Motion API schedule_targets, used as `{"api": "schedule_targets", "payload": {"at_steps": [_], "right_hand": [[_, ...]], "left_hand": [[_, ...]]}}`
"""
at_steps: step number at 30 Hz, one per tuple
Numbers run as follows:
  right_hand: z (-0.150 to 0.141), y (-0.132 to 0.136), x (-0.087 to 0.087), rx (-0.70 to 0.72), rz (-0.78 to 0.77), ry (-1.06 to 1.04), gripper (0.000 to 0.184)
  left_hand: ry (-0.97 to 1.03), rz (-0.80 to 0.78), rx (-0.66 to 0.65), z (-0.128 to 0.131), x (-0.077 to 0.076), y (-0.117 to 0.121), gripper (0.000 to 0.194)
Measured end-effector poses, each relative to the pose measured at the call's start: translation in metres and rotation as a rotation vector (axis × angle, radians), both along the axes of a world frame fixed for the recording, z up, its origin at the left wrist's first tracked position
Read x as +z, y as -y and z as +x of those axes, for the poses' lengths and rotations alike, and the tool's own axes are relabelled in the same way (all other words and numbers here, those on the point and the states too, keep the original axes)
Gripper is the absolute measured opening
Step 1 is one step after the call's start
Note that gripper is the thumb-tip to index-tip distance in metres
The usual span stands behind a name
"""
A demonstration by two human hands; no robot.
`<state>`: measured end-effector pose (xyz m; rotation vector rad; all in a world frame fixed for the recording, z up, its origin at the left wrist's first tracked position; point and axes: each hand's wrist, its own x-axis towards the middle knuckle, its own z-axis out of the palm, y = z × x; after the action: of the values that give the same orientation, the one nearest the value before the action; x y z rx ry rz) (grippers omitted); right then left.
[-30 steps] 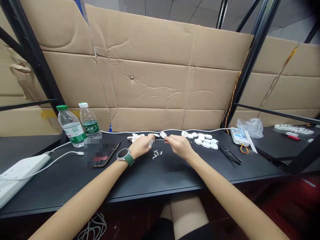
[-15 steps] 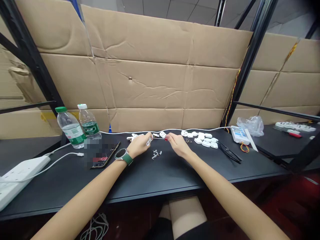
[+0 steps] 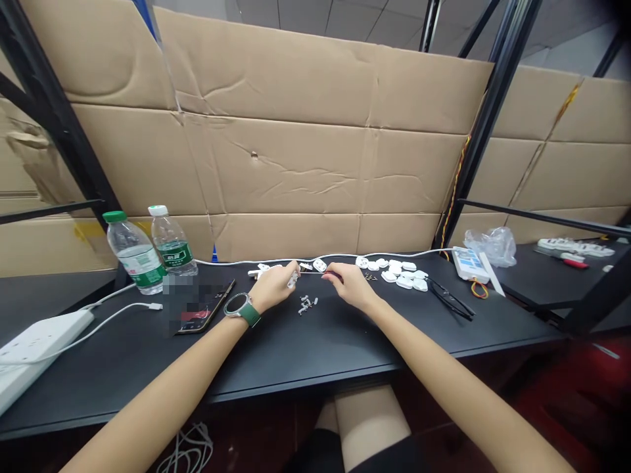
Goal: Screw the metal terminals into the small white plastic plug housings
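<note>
My left hand [image 3: 277, 284], with a green watch on the wrist, pinches a small white plastic part [image 3: 294, 279] above the black table [image 3: 305, 341]. My right hand [image 3: 351, 286] grips a thin red-handled screwdriver [image 3: 331, 274] whose shaft points left at that part. Just below the hands lies a little heap of small white pieces [image 3: 306, 304]. Behind the hands, more white parts [image 3: 263, 269] rest by a white cable. To the right lies a group of white plug shells [image 3: 400, 275].
Two water bottles [image 3: 150, 248] and a phone [image 3: 204, 305] sit at the left, with a white power strip [image 3: 34, 338] further left. Black tweezers [image 3: 451, 300], a white packet [image 3: 470, 265] and a plastic bag [image 3: 488, 244] lie at the right. Cardboard lines the back.
Both hands stay together over the same spot. The right hand has shifted a little left and down with the screwdriver; the view has drifted slightly.
</note>
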<state>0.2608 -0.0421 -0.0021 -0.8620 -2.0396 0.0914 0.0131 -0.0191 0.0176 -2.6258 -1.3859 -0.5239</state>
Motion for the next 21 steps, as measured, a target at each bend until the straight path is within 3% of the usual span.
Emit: {"api": "schedule_targets", "payload": {"at_steps": [7,15,21], "right_hand": [[-0.001,0.003,0.000,0.004,0.054,-0.027,0.013],[-0.006,0.009,0.002,-0.030,-0.163,-0.085,0.026],[-0.005,0.004,0.000,0.049,-0.078,-0.157,0.018]], "left_hand": [[0.001,0.009,-0.011,0.000,-0.002,-0.001,0.030],[0.021,0.008,0.004,-0.001,0.002,-0.002,0.030],[0.002,0.002,0.012,-0.002,0.001,-0.002,0.031]]}}
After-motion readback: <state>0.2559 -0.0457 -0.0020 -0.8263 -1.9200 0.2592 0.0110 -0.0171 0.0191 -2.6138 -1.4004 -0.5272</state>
